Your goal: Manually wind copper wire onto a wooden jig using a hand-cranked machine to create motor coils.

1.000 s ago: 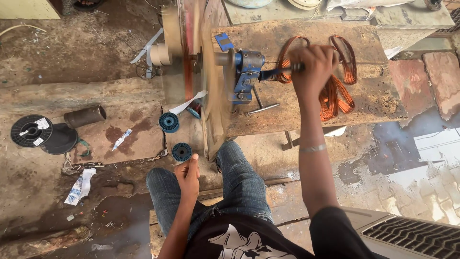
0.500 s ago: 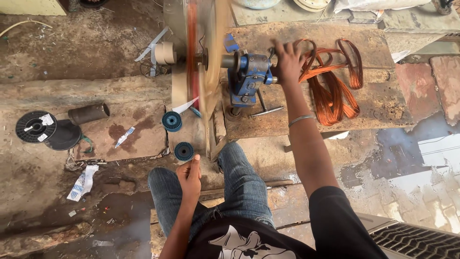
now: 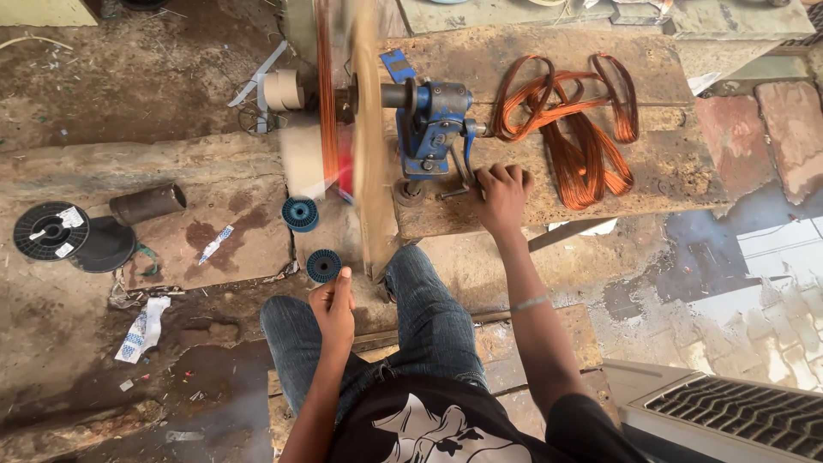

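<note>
My right hand (image 3: 501,190) is shut on the crank handle of a blue hand winder (image 3: 433,120) fixed to a wooden bench (image 3: 686,176); the handle is at the near, low point of its turn. On the winder's shaft a wooden former (image 3: 367,163) spins in a blur, with a band of copper wire (image 3: 326,94) around it. My left hand (image 3: 333,304) is held over my left knee, thumb and fingers pinched together, just below a small blue spool (image 3: 323,265). Any wire in the pinch is too thin to see.
Finished copper wire coils (image 3: 583,137) lie on the bench right of the winder. A second blue spool (image 3: 300,213), two black reels (image 3: 51,230), a short dark pipe (image 3: 147,203) and a tape roll (image 3: 281,88) are at the left. A grey grille (image 3: 729,411) sits bottom right.
My right hand has swung the crank from the far side, by the copper coils, round and down to the near side. The former keeps spinning. My left hand has stayed put.
</note>
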